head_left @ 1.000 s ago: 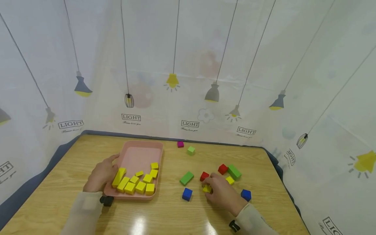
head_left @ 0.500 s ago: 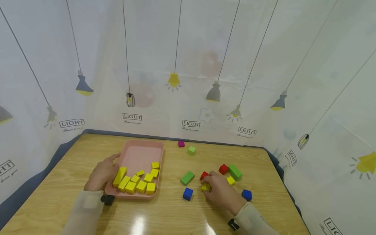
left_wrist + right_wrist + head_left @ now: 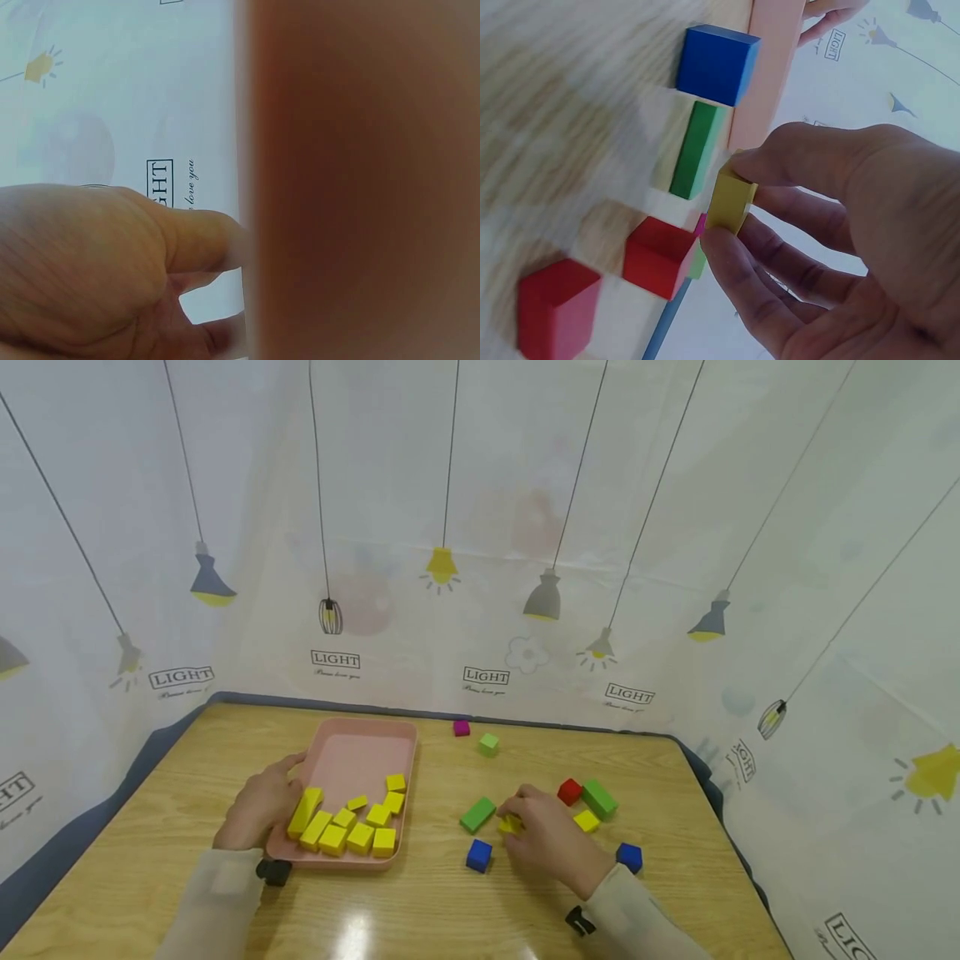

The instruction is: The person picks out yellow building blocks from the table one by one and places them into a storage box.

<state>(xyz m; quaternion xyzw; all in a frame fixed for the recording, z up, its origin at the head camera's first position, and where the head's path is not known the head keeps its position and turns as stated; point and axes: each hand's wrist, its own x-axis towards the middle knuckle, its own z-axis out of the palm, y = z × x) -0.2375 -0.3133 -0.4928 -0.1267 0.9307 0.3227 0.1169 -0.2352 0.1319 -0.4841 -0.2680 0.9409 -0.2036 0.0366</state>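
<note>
A small yellow block (image 3: 730,201) is pinched between the thumb and fingertips of my right hand (image 3: 551,837), to the right of the green oblong block (image 3: 477,815) in the head view. Close by are a blue cube (image 3: 478,856) and a red cube (image 3: 658,256), the latter hidden by the hand in the head view. My left hand (image 3: 258,806) holds the left side of the pink tray (image 3: 360,760); its thumb (image 3: 199,238) meets the rim in the left wrist view, where a blurred brown shape hides the fingertips. Several yellow blocks (image 3: 332,838) lie in the tray's near part.
Beyond the right hand lie another red cube (image 3: 570,792), a second green block (image 3: 599,799), a loose yellow block (image 3: 587,821) and a second blue cube (image 3: 629,857). Near the table's far edge are a magenta block (image 3: 461,728) and a lime-green cube (image 3: 488,744). Printed curtains surround the table.
My right hand has moved left with the yellow block between its fingers and now covers the nearer red cube. The left hand and tray stay in place.
</note>
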